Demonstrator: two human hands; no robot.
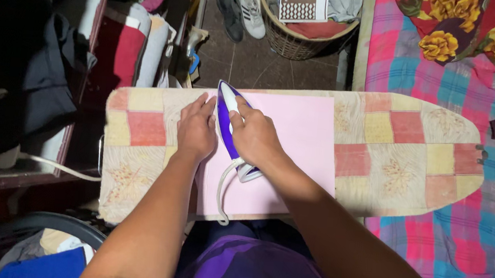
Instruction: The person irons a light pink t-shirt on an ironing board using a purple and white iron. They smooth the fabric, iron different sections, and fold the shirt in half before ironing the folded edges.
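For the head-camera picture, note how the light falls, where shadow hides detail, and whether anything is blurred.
Head view: light falls brightly on the ironing board and pink cloth; the shelves at left sink into deep shadow, hiding detail; the right hand on the iron and the left hand look sharp, without glare.

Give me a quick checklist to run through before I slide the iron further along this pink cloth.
1. Right hand gripping the iron: ok.
2. Left hand flat on the pink cloth, beside the iron, not in front of its tip: ok.
3. Cloth lying smooth on the ironing board: ok, no folds visible.
4. Cord free: ok, it hangs off the near edge.
5. Iron hot: cannot tell.
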